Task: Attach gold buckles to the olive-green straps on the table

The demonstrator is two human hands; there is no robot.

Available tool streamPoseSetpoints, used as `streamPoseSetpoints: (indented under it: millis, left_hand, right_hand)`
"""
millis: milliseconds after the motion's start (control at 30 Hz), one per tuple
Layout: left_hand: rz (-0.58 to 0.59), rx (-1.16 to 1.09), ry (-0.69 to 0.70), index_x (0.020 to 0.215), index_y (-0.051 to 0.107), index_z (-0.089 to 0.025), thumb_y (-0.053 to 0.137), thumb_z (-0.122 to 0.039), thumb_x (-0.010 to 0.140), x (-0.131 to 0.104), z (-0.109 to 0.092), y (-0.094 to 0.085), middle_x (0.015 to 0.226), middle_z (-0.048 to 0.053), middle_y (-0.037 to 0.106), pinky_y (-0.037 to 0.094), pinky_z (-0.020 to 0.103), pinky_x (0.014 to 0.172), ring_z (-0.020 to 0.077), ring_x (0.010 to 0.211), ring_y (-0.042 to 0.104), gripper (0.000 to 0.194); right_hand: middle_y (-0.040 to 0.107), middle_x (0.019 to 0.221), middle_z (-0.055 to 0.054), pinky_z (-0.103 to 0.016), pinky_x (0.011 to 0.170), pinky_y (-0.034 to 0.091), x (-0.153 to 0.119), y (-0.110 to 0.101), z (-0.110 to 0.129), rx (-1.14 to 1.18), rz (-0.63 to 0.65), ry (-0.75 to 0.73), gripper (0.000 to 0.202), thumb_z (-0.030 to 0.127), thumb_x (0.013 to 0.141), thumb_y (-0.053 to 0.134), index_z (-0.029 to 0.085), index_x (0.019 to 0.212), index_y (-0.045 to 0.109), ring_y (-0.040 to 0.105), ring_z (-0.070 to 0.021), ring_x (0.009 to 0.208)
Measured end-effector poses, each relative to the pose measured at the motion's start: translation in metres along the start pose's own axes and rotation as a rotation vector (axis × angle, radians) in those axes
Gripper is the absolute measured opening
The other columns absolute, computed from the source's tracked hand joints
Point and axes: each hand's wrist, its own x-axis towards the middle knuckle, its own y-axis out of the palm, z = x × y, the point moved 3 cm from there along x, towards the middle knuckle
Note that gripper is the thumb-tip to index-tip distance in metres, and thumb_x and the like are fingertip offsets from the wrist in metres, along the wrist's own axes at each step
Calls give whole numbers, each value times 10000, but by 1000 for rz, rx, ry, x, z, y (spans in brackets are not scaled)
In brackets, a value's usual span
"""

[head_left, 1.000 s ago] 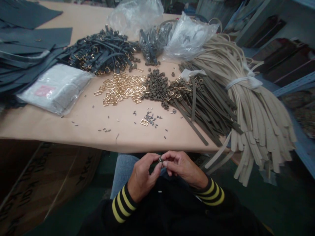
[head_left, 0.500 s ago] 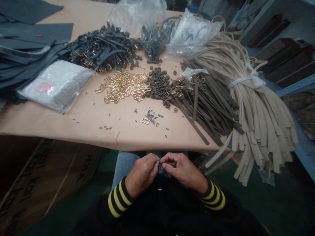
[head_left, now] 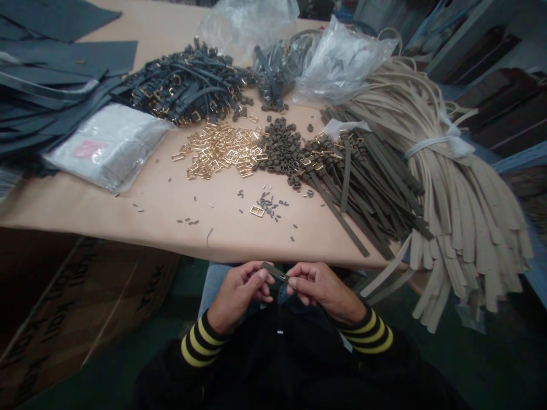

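Between my two hands, just off the table's front edge, a dark olive strap [head_left: 274, 271] is stretched, with a small slot showing in it. My left hand [head_left: 245, 287] pinches its left end between thumb and fingers. At the slot's right side my right hand [head_left: 318, 289] grips the same strap, whose rest is partly hidden under that hand. A single gold buckle [head_left: 257, 211] lies on the table in front of my hands, beside scattered small dark pieces [head_left: 269, 203]. Beyond it are a heap of gold buckles [head_left: 222, 149] and a heap of olive loops [head_left: 282, 145].
Olive straps with buckles [head_left: 367, 182] are piled at right, beside a tied bundle of beige straps [head_left: 453, 199] hanging over the edge. Dark buckled straps [head_left: 188, 85], a plastic-wrapped packet [head_left: 109, 147] and clear bags [head_left: 342, 62] lie farther back. A cardboard box [head_left: 115, 296] stands below left.
My hands have moved slightly apart, and the strap that was mostly hidden in my fingers now shows its slot. The view has shifted a little, so the table's things appear farther right.
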Motion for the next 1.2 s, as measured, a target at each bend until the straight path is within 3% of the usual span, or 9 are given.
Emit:
streamPoseSetpoints:
  millis: [167,300,467,533,633,767,900,1033,1200]
  left_hand:
    - [-115,-34,-18,660,576,-99,602,-335,664,2,-2,3,531,-12,565,436,166,417,53,405,496,238]
    - [-132,-28,-12,725,575,-105,593,-361,663,3,-2,7,520,-20,566,428,175,386,56,375,481,264]
    - [-120,123,74,725,556,-115,513,-323,735,3,-6,6,508,-35,524,369,158,350,43,351,421,212]
    - [-67,319,189,739,571,-129,484,-270,760,0,-10,6,558,-14,557,406,174,409,67,424,483,166]
    - [31,642,470,834,595,-155,435,-178,786,-4,-19,10,713,39,631,473,224,603,126,652,585,169]
    - [-37,849,730,942,554,-150,432,-146,790,3,-39,7,829,78,643,479,246,682,146,757,597,196]
    - [-130,1019,805,844,566,-149,426,-156,800,31,-78,-8,739,56,606,465,229,618,132,683,569,146]
    - [-216,1200,847,824,575,-147,423,-163,800,76,-120,-21,741,55,583,447,249,622,139,668,543,155]
    - [-245,1467,811,794,594,-141,383,-153,807,134,-146,-12,789,79,564,418,282,669,168,726,520,211]
  right_hand:
    - [583,623,-1,-133,331,270,1,0,-2,-46,-9,12,232,331,705,549,106,758,528,403,-17,358]
    - [582,632,-2,-150,336,286,2,1,-3,-114,-29,9,207,319,714,528,122,773,512,414,-32,360]
    - [584,645,-8,-199,481,387,-3,4,6,-371,-123,-136,149,268,757,494,144,796,569,515,-88,502]
    - [585,650,-9,-210,530,397,-4,5,10,-387,-73,-153,172,282,774,484,147,830,575,530,-100,548]
    - [556,615,-1,-194,494,374,-1,6,12,-287,45,-117,205,321,790,464,131,767,537,492,-78,495]
    - [510,570,31,-163,414,306,8,0,15,-190,40,-110,247,381,797,455,139,744,459,415,-41,406]
    - [510,577,30,-152,389,282,16,-11,27,-166,-10,-163,297,428,803,435,142,723,442,390,-25,386]
    - [497,563,36,-151,368,280,26,-23,42,-140,-91,-178,354,496,763,451,148,698,437,377,-25,373]
    - [484,560,41,-148,338,279,38,-28,48,-78,-135,-134,422,580,700,464,160,699,420,361,-23,351]
